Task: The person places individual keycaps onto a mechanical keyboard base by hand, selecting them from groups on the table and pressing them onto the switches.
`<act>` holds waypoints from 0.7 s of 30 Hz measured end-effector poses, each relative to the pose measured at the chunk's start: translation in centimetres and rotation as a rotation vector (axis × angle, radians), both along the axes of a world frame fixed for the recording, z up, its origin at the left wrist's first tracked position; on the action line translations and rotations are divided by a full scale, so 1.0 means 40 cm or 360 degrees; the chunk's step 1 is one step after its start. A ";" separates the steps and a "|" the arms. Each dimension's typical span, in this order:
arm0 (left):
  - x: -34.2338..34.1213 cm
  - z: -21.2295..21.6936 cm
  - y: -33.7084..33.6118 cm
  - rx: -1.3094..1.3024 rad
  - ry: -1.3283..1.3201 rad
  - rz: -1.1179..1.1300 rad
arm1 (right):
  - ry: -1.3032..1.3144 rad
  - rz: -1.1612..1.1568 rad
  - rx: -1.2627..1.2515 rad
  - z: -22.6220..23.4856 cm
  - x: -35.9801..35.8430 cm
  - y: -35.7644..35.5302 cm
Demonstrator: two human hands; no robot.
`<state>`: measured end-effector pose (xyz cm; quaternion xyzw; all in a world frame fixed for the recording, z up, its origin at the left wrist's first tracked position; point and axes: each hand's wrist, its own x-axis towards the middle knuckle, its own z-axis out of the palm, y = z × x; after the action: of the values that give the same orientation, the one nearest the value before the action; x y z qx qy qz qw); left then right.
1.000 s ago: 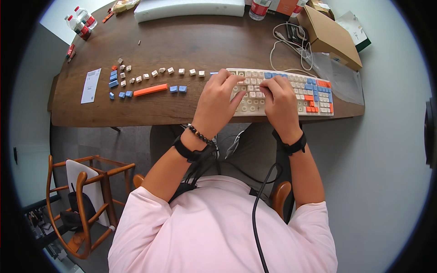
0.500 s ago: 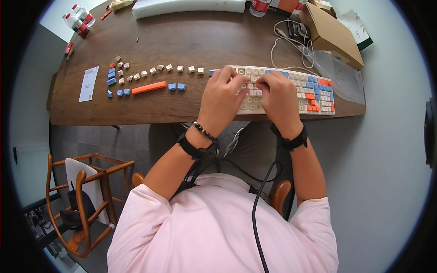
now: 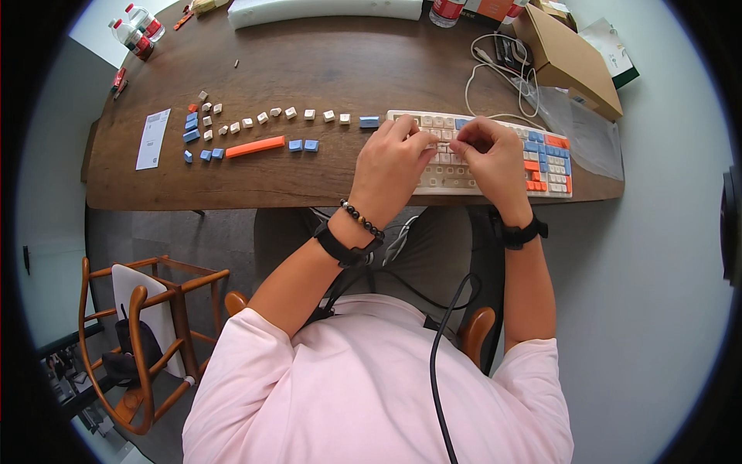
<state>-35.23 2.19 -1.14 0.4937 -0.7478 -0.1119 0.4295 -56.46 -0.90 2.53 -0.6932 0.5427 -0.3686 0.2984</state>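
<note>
Fingers (image 3: 421,139) of the left hand (image 3: 390,166) and the right hand (image 3: 491,158) are curling together, pinching at a key on the keyboard (image 3: 541,158), which is lying at the near right of the table (image 3: 309,77). Loose keycaps (image 3: 255,120) are sitting to the left; a cardboard box (image 3: 568,58) is resting far right.

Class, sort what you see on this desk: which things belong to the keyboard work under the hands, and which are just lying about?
In use:
keyboard
left hand
right hand
loose keycaps
long orange key

Lying about:
cardboard box
white cable
water bottles
paper slip
wooden chair
</note>
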 end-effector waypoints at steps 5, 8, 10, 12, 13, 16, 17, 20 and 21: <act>0.004 0.000 0.002 0.0044 0.0040 0.0009 | -0.0045 -0.0050 -0.0002 -0.011 0.006 0.023; 0.006 -0.004 0.004 0.0065 0.0092 -0.0001 | -0.0021 -0.0065 -0.0042 -0.015 0.006 0.027; 0.006 -0.004 0.001 0.0045 0.0087 -0.0004 | 0.0097 -0.0030 -0.0285 -0.023 -0.002 0.023; 0.006 -0.008 0.003 0.0051 0.0104 -0.0009 | 0.0085 -0.0043 -0.0281 -0.029 -0.003 0.024; 0.006 -0.009 0.004 0.0057 0.0123 -0.0013 | 0.0076 -0.0055 -0.0278 -0.032 -0.003 0.025; 0.005 -0.009 0.002 0.0053 0.0133 -0.0012 | 0.0175 -0.0009 -0.0322 -0.028 -0.001 0.020; 0.004 -0.010 0.004 0.0054 0.0131 -0.0011 | 0.0173 -0.0008 -0.0321 -0.024 0.001 0.024; 0.004 -0.017 0.006 0.0086 0.0155 0.0010 | 0.0557 0.0062 -0.0643 -0.007 0.015 0.032; 0.005 -0.019 0.006 0.0072 0.0176 0.0000 | 0.0742 0.0134 -0.0753 -0.001 0.022 0.034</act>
<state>-35.01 2.42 -1.89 0.4963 -0.7203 -0.1559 0.4589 -55.57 0.46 2.48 -0.8307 0.4667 -0.3033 0.0120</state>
